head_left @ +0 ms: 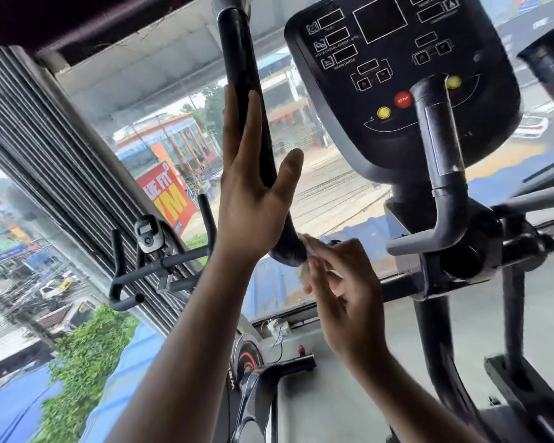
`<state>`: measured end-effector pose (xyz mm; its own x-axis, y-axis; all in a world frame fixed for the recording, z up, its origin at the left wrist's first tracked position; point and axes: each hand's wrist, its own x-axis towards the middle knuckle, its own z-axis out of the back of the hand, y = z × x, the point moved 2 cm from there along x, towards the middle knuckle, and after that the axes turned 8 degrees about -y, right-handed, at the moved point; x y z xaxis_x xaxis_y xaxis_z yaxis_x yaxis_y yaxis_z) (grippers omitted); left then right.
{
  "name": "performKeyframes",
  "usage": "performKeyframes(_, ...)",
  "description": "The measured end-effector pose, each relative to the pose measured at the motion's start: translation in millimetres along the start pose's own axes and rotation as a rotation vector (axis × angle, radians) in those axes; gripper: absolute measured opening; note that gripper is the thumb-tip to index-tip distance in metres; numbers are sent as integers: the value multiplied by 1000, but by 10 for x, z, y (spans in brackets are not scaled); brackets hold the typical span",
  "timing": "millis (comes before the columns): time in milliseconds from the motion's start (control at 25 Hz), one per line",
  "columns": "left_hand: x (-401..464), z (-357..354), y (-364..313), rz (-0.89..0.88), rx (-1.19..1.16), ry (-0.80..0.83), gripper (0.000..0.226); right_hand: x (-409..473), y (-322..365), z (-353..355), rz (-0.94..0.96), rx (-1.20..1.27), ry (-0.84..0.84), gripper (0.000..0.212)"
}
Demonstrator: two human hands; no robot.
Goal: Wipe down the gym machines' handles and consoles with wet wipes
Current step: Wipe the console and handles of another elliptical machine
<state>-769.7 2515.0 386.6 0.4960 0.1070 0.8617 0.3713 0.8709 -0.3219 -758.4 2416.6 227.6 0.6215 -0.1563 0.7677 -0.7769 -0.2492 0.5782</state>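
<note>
**Wiping the handle's lower end**

The console (pixel 400 75) sits right of the rigid, fixed handle (pixel 247 107). The left hand (pixel 250 193) steadies it, fingers straight. The right hand (pixel 343 282) pinches the wipe (pixel 304 251) (soft, limp, probably slippery) against the handle's base.

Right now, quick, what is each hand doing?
Left hand: open, fingers straight against the black handle.
Right hand: closed, pinching the wipe at the handle's lower end.

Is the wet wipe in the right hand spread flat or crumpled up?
Crumpled. The wet wipe shows as a bunched white wad, pinched by the right hand against the lower end of the black handle.
</note>
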Motion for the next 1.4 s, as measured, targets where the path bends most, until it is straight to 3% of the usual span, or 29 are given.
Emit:
performKeyframes(80,-49,-3,-9,2,5,-14,74,-161,-250,3,58,-108,-11,34)
performKeyframes(200,-103,-8,-21,9,12,-35,75,25,-570,11,-173,-116,-62,25)
performKeyframes(320,-105,-17,-15,3,21,-53,74,308,-615,-7,-350,-118,119,21)
performKeyframes(520,-108,-37,10,-6,2,-73,70,-44,-270,29,-28,-20,43,32)
performKeyframes(680,-131,-39,13,-10,-29,-72,67,-132,-779,30,-226,-129,-6,31)
performKeyframes(760,-132,-38,9,-13,-23,-69,66,150,-953,10,-332,-204,47,29)
performKeyframes(880,-144,-34,4,3,-21,-74,66,372,-824,-53,-292,-242,184,31)
performKeyframes(1040,-161,-49,8,21,-48,-92,66,20,-710,20,-23,-157,56,31)
performKeyframes(1200,-167,-51,12,37,-70,-101,66,-15,-1197,13,-169,-278,67,34)
performKeyframes(1320,-172,-51,10,38,-66,-105,66,269,-1319,-16,-350,-342,239,33)
performKeyframes(1400,-178,-50,25,36,-73,-106,66,313,-1191,-1,-329,-301,283,33)
